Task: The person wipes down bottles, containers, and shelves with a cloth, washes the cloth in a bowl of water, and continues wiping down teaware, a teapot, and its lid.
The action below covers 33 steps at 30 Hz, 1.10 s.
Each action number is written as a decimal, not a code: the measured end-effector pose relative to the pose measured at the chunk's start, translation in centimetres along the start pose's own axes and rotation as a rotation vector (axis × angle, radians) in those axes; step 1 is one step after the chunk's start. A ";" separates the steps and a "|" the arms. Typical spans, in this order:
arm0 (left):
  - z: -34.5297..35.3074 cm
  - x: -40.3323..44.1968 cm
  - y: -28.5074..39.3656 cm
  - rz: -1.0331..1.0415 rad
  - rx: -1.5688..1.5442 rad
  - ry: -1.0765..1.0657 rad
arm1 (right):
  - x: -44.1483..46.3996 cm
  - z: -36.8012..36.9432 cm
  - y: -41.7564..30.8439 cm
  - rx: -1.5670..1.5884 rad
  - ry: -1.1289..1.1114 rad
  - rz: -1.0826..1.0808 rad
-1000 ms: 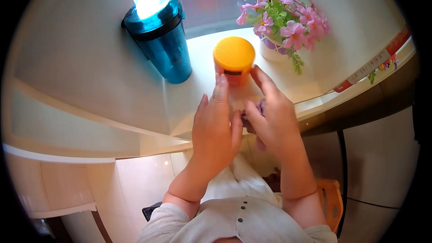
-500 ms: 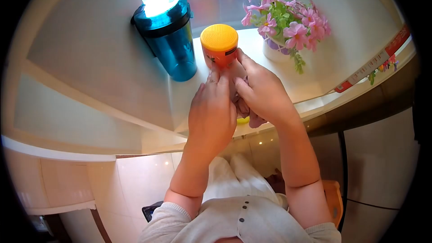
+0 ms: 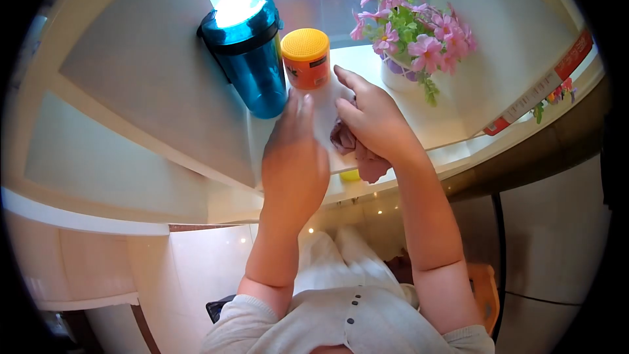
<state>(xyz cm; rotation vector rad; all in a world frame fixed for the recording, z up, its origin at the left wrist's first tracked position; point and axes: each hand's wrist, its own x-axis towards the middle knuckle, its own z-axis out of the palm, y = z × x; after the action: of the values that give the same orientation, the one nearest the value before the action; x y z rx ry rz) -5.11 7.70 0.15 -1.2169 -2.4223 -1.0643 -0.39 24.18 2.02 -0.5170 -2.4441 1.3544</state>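
An orange jar with a yellow lid stands upright on the white shelf, right beside a blue bottle. Just in front of the jar is my left hand, slightly blurred, its fingers stretched forward and nothing seen in it. My right hand is to the right of the jar, apart from it, with the index finger extended. A crumpled mauve cloth is held under its palm and hangs toward the shelf edge.
A white pot of pink flowers stands at the back right of the shelf. Behind is a window. A red and white strip runs along the right edge. Something yellow shows below the cloth. An orange stool is lower right.
The jar has moved left and back, closer to the bottle. Both hands have shifted left, and the fingers have come away from the jar. The cloth moved along with my right hand.
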 end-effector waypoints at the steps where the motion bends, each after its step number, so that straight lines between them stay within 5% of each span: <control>1: -0.6 -0.5 0.0 -0.033 0.002 0.028 | 0.1 0.2 0.2 -0.050 0.040 -0.043; 11: -0.6 -0.5 -1.1 -0.054 0.026 0.064 | 1.3 1.4 -0.9 -0.150 -0.012 0.015; 13: -0.3 -0.2 -1.0 -0.093 0.068 0.034 | 0.9 2.0 -1.4 -0.365 0.295 -0.149; 16: 0.1 0.1 -1.2 -0.063 0.106 0.068 | 1.2 2.9 -1.7 -0.619 0.396 -0.241; 33: 0.4 1.1 -1.6 -0.088 0.191 0.051 | 1.6 2.9 -1.8 -0.703 0.348 -0.175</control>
<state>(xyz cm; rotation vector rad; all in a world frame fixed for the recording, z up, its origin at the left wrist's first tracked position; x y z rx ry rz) -6.98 7.99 -0.41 -1.0184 -2.4916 -0.8516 -3.39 21.86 2.22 -0.6064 -2.5295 0.2699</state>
